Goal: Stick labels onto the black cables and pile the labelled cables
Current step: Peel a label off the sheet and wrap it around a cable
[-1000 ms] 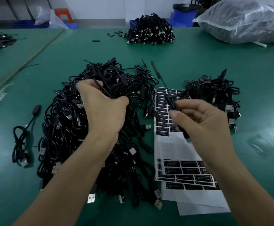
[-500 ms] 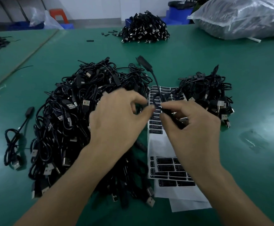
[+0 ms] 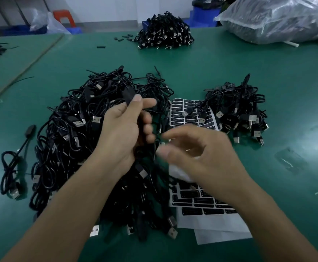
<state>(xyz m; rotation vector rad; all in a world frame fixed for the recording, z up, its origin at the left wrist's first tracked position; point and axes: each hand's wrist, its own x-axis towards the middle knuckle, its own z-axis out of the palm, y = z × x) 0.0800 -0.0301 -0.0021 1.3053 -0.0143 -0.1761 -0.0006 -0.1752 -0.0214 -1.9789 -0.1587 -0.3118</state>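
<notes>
A large heap of black USB cables [image 3: 75, 140] lies on the green table, left of centre. My left hand [image 3: 128, 129] is above it, shut on one black cable whose dark plug end [image 3: 129, 95] sticks up past my thumb. My right hand [image 3: 198, 154] is blurred, fingers spread, hovering over the white label sheets [image 3: 203, 210] and holding nothing that I can see. A smaller pile of cables [image 3: 237, 110] sits to the right of the sheets, partly over the upper label sheet [image 3: 181, 112].
A lone coiled cable [image 3: 12, 167] lies at the far left. Another cable pile [image 3: 165, 33] is at the back centre, with a large clear plastic bag [image 3: 279, 17] at the back right. Small black pieces [image 3: 120, 37] lie scattered near the back pile.
My left hand has lifted the cable up and left, away from the sheets. My right hand has let go of it and dropped towards the label sheets.
</notes>
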